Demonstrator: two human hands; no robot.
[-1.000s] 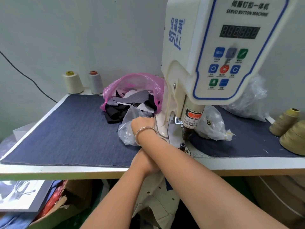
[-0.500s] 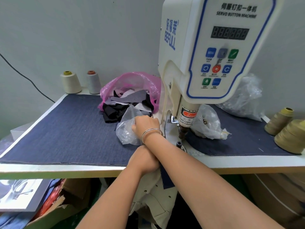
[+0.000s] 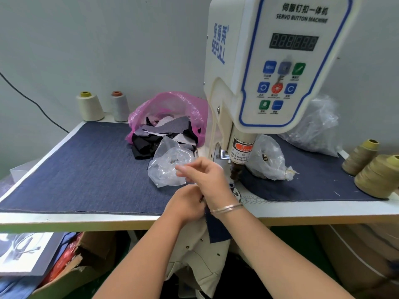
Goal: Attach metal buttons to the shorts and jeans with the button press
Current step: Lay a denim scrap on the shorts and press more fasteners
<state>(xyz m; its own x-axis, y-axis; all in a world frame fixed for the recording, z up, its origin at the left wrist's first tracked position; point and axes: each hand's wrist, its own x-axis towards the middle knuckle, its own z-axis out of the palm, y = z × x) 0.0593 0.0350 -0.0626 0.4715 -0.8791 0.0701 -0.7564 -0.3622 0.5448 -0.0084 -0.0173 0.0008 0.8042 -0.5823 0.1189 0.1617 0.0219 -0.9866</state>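
Withdrawn from the clear button bag (image 3: 170, 167), our right hand (image 3: 207, 175) now hovers above the bench (image 3: 86, 219) edge, fingers loosely curled; whether it pinches a button, we cannot tell. Our left hand (image 3: 185, 203) grips dark denim (image 3: 216, 229) beneath it, just before the button press (image 3: 265, 67). Beige shorts (image 3: 200, 262) hang below.

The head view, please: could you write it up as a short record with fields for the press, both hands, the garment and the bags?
press: white servo button machine standing on the table
right hand: raised just left of the punch, fingers curled; a held button cannot be made out
left hand: at the table edge, gripping dark fabric
garment: beige shorts hanging below the table
bags: clear bag behind the hands; pink bag of scraps farther back
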